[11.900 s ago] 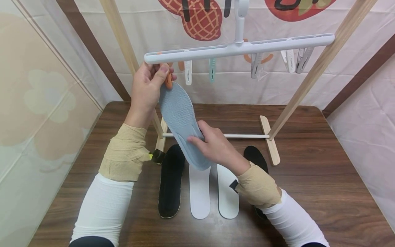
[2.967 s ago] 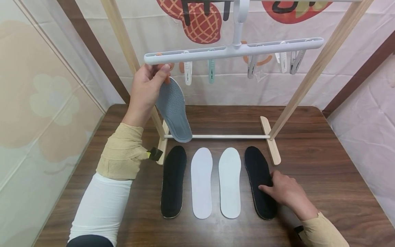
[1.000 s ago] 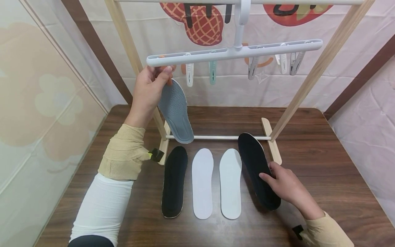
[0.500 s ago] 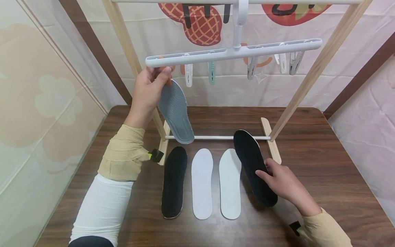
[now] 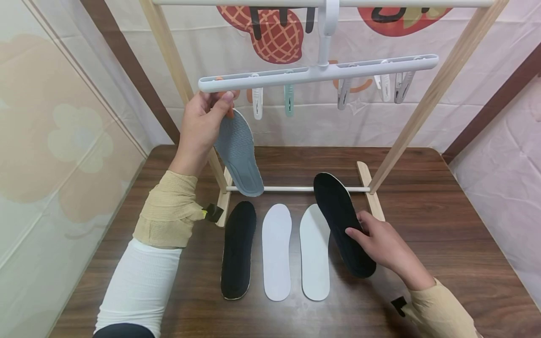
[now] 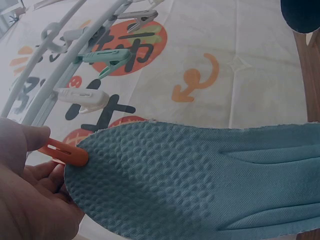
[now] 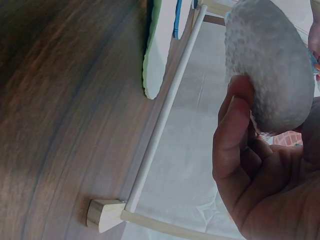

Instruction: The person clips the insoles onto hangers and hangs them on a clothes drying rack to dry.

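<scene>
My left hand (image 5: 201,124) pinches an orange clothespin (image 6: 65,152) at the left end of the pale hanger (image 5: 262,80). A blue-grey insole (image 5: 240,152) hangs from that clothespin, its dimpled end up. My right hand (image 5: 386,244) grips a black insole (image 5: 338,216) by its side, thumb on the black face and fingers beneath. This insole is tilted and overlaps the right edge of a white insole (image 5: 314,263) in the head view. In the right wrist view the held insole's underside (image 7: 270,65) looks pale and bumpy.
Another white insole (image 5: 276,253) and a black insole (image 5: 238,251) lie on the wooden table (image 5: 456,263). A white clothespin (image 5: 258,101), a teal clothespin (image 5: 289,99) and several more hang from the hanger. The wooden rack (image 5: 439,94) stands behind, with a low white crossbar (image 5: 291,188).
My right hand let go of the blue-grey insole, took the right black insole and raised it off the table, moving leftward and toward the rack. My left hand stays at the orange clothespin.
</scene>
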A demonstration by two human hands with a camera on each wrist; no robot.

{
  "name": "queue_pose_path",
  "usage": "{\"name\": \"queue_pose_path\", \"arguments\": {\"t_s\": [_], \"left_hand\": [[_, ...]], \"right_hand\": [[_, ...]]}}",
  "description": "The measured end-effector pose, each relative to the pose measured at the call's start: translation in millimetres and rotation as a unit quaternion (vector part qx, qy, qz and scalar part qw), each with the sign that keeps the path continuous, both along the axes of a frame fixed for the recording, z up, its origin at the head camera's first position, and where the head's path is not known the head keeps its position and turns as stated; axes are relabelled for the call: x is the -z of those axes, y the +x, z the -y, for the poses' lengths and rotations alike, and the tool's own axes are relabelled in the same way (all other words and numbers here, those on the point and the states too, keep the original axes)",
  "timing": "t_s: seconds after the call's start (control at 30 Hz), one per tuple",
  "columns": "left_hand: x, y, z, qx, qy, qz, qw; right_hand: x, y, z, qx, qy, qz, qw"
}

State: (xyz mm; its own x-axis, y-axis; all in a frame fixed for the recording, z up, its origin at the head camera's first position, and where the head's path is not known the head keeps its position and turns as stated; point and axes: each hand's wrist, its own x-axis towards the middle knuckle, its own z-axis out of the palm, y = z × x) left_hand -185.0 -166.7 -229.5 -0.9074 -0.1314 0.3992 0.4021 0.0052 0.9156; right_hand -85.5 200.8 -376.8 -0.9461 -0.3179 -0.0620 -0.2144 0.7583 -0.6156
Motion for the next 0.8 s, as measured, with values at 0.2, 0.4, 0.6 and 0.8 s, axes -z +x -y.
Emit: {"name": "queue_pose_path", "arguments": {"t_s": [0.2,0.4,0.6,0.8], "left_hand": [[1.4,0.1,0,-0.005,-0.018,0.006,0.9998],[2.0,0.2,1,-0.007,-0.029,0.013,0.9995],[1.4,-0.3,1,-0.007,-0.032,0.018,0.9993],[1.6,-0.8,0,-0.019,-0.051,0.020,0.9983]], "right_hand": [[-3.1,-1.3,7,-0.005,-0.021,-0.005,1.000],[-3.8,-4.9,12,-0.009,-0.022,-0.004,1.000],[-6.8,-7.4,15,-0.012,-0.020,-0.002,1.000],[-11.6,-8.2,20,-0.017,-0.025,-0.008,1.000]]}}
